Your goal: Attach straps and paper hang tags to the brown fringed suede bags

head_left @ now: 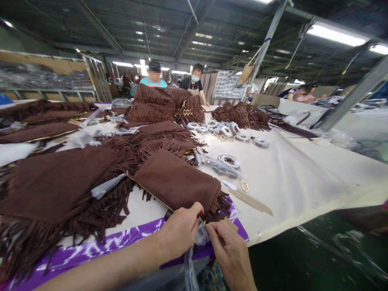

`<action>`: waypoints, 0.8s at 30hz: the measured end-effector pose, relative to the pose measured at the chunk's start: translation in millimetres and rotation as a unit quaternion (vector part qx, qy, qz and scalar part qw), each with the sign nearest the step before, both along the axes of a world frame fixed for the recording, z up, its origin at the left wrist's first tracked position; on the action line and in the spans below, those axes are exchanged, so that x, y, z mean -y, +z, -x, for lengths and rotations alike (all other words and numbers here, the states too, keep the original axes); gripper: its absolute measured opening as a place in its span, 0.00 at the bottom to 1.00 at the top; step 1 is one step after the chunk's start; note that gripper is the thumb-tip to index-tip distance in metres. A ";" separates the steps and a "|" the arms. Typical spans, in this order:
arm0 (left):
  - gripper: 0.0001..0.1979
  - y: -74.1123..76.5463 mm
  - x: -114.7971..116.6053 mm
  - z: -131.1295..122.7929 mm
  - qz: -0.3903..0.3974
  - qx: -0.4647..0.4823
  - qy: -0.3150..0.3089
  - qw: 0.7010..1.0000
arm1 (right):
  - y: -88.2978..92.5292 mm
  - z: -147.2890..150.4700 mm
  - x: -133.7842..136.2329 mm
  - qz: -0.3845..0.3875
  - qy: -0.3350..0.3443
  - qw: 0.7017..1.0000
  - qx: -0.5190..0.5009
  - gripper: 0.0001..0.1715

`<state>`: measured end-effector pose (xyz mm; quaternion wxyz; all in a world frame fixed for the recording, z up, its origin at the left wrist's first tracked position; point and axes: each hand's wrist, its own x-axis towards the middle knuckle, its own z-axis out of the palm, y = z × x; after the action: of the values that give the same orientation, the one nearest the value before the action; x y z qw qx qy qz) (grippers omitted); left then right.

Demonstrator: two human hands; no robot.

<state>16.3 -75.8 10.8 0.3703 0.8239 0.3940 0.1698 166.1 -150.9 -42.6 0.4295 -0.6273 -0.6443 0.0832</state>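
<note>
A dark brown suede-like fringed bag lies flap-up in front of me, a gold zipper along its near edge. My left hand is closed at the bag's near right corner, thumb and fingers pinched together by its edge; the fingertips are partly hidden. Close beside it, my right hand pinches a strap wrapped in clear plastic, which hangs down over the table edge between my hands. A small metal piece shows between the two hands, too small to make out. A plastic-wrapped zipper pull sticks out at the bag's left end.
More fringed bags are spread on the left, with a tall stack behind. Wrapped coiled straps, a gold ring and a tan strip lie on the white tabletop. Purple plastic lines the near edge. Co-workers stand across the table.
</note>
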 end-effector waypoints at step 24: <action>0.06 22.4 -29.3 -24.1 -0.041 0.125 -0.010 0.991 | 20.3 -22.8 -34.1 0.051 0.065 0.983 -0.161 0.15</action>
<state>40.4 -46.5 33.2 0.3838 0.8147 0.3295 0.2836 188.9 -116.8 -22.3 0.4890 -0.5838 -0.6007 0.2435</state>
